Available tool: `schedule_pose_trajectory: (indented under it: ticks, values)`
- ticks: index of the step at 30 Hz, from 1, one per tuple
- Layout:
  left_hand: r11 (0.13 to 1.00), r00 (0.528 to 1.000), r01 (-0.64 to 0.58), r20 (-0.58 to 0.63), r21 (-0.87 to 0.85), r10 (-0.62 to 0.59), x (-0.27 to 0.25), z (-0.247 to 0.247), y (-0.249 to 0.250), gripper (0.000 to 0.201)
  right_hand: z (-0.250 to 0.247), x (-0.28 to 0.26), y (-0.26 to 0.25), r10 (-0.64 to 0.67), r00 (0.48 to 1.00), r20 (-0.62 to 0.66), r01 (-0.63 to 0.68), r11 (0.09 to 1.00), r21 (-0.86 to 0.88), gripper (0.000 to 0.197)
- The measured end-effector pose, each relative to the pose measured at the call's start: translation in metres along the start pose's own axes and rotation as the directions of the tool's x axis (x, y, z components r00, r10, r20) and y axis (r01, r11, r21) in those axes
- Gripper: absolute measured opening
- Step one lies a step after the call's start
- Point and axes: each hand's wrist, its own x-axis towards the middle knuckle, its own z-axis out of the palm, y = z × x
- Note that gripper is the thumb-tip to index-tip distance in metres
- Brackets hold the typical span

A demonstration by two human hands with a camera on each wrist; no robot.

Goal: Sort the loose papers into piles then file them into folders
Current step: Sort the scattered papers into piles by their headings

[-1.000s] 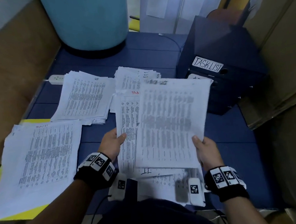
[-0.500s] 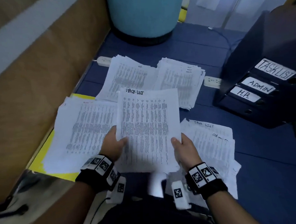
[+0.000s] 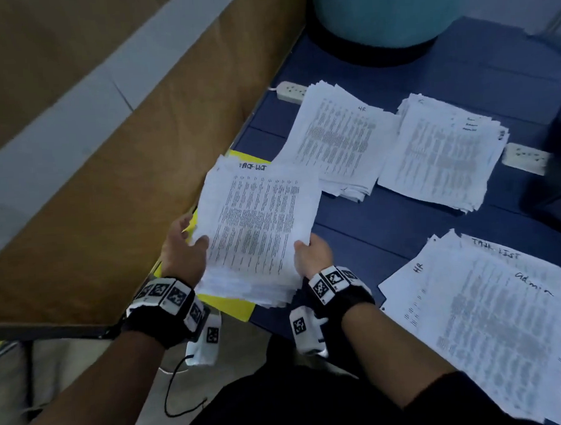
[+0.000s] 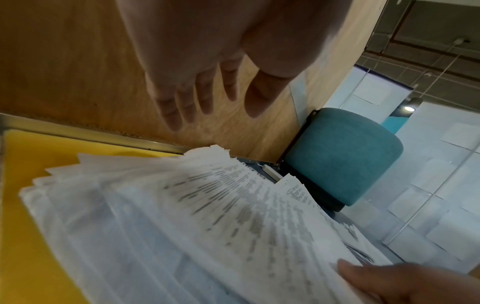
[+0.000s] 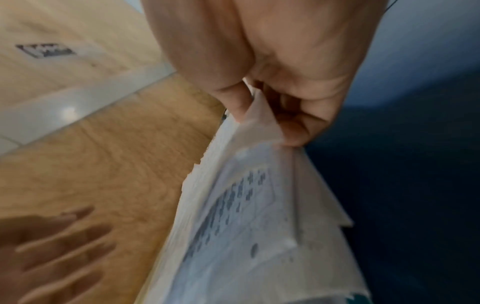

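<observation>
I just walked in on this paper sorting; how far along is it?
Done: three sorted stacks, one marked HR. In hand: the right hand pinches a sheet headed task list over the stack on the yellow folder; the left hand is open. Left: the mixed loose heap, then filing.

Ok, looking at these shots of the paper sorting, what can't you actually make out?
- Printed text on the held sheet: too small in the head view, motion-blurred in both wrist views.
- Yellow folder: mostly covered by the pile above it.
- Right hand fingers: under the paper in the head view.
- Mixed pile: cut off by the right edge.
- Left hand: whether it touches the paper, unclear.
</observation>
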Motion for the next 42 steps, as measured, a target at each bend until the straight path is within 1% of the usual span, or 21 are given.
schedule_pose_trajectory:
  ticks: [1,4,7,10,12,14,17,19,21,22,24,26,28,30,32,34,35,38,39,41,42]
  values:
    - [1.000,1.000,-0.005,0.007,0.014,0.005,-0.001,-0.002,0.000,0.046,0.006,0.004,-0.002,-0.006,1.000,0.019,0.007,0.999,-0.041,0.024]
    - [0.998,0.995,-0.060,0.086,0.013,0.059,-0.003,0.003,0.001,0.039,0.004,0.002,-0.004,-0.047,0.999,0.021,0.050,0.981,-0.187,0.039]
    - [0.987,0.969,-0.161,0.191,0.011,0.156,-0.007,0.025,0.007,0.032,-0.022,-0.003,0.009,-0.048,0.999,-0.017,0.044,0.981,-0.188,0.036]
    - [0.969,0.919,-0.245,0.313,-0.017,0.238,-0.018,0.064,0.025,0.028,-0.070,-0.010,0.038,-0.015,0.997,-0.079,0.005,0.991,-0.135,0.038]
    - [0.950,0.868,-0.300,0.388,-0.087,0.310,-0.032,0.096,0.040,0.026,-0.112,-0.023,0.061,-0.002,0.990,-0.141,-0.016,0.992,-0.126,0.037]
    - [0.928,0.801,-0.347,0.472,-0.134,0.367,-0.048,0.131,0.055,0.026,-0.157,-0.039,0.089,0.052,0.975,-0.218,-0.072,0.994,-0.085,0.031]
    - [0.921,0.701,-0.351,0.606,-0.167,0.377,-0.082,0.184,0.071,0.026,-0.219,-0.070,0.131,0.170,0.926,-0.336,-0.196,0.980,-0.045,0.024]
    - [0.927,0.629,-0.341,0.696,-0.155,0.347,-0.107,0.215,0.079,0.027,-0.252,-0.091,0.155,0.249,0.875,-0.416,-0.285,0.958,-0.027,0.024]
    - [0.944,0.556,-0.314,0.786,-0.105,0.272,-0.132,0.241,0.084,0.030,-0.275,-0.104,0.179,0.332,0.822,-0.463,-0.385,0.923,-0.021,0.030]
    - [0.947,0.521,-0.315,0.821,-0.067,0.232,-0.143,0.252,0.084,0.032,-0.282,-0.107,0.190,0.369,0.800,-0.474,-0.435,0.900,-0.033,0.036]
    - [0.923,0.474,-0.385,0.860,0.012,0.187,-0.159,0.269,0.081,0.039,-0.288,-0.106,0.211,0.450,0.754,-0.479,-0.531,0.847,-0.041,0.053]
    - [0.879,0.460,-0.474,0.867,0.058,0.191,-0.168,0.280,0.079,0.044,-0.285,-0.102,0.225,0.494,0.713,-0.498,-0.607,0.790,-0.085,0.072]
    - [0.846,0.462,-0.525,0.867,0.095,0.189,-0.172,0.287,0.081,0.048,-0.279,-0.096,0.230,0.481,0.693,-0.537,-0.621,0.776,-0.106,0.075]
    - [0.833,0.466,-0.537,0.870,0.132,0.163,-0.174,0.290,0.086,0.050,-0.278,-0.095,0.230,0.481,0.701,-0.527,-0.587,0.808,-0.043,0.064]
    - [0.832,0.483,-0.531,0.865,0.164,0.138,-0.173,0.291,0.088,0.051,-0.285,-0.096,0.234,0.467,0.727,-0.504,-0.534,0.846,0.014,0.038]
    - [0.831,0.499,-0.524,0.858,0.184,0.125,-0.173,0.291,0.087,0.052,-0.295,-0.097,0.240,0.417,0.761,-0.498,-0.493,0.869,-0.026,0.008]
    - [0.835,0.502,-0.517,0.856,0.186,0.120,-0.173,0.290,0.087,0.052,-0.299,-0.098,0.242,0.390,0.775,-0.497,-0.473,0.880,-0.048,0.006]
    - [0.851,0.504,-0.489,0.858,0.190,0.098,-0.173,0.290,0.088,0.053,-0.305,-0.099,0.246,0.344,0.803,-0.487,-0.392,0.920,0.003,0.023]
    - [0.858,0.503,-0.479,0.859,0.184,0.097,-0.174,0.290,0.088,0.054,-0.307,-0.101,0.246,0.318,0.815,-0.485,-0.341,0.939,0.043,0.021]
    - [0.882,0.504,-0.444,0.858,0.157,0.101,-0.174,0.289,0.090,0.058,-0.314,-0.107,0.245,0.301,0.829,-0.471,-0.235,0.952,0.194,0.004]
    - [0.903,0.509,-0.407,0.855,0.136,0.101,-0.175,0.288,0.092,0.060,-0.319,-0.110,0.244,0.291,0.829,-0.477,-0.184,0.948,0.258,0.016]
